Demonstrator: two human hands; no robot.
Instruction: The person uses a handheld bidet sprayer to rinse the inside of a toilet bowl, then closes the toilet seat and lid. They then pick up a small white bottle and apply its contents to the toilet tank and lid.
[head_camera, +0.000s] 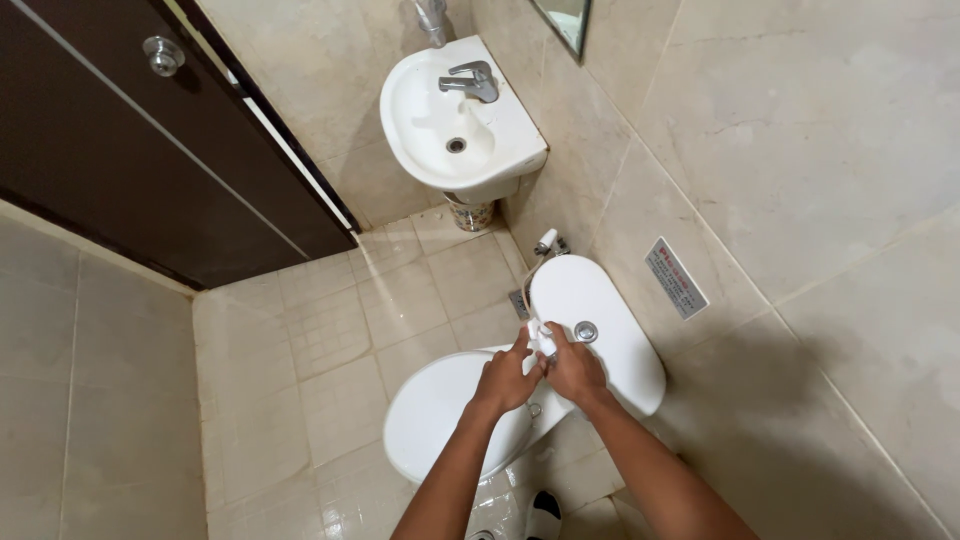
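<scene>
Both hands over the front edge of the white toilet tank (610, 320): left hand (506, 378) and right hand (574, 368) closed together on a small white cloth (539, 340), just beside the round flush button (586, 331). Closed toilet lid (440, 405) below the tank; white washbasin (455, 110) well beyond it.

Sitting lower centre: toilet (440, 410), tank (610, 330) right of its lid. Hanging upper centre: sink (455, 120). Standing upper left: door (120, 150). Meeting over the tank's edge: hands (545, 370).
</scene>
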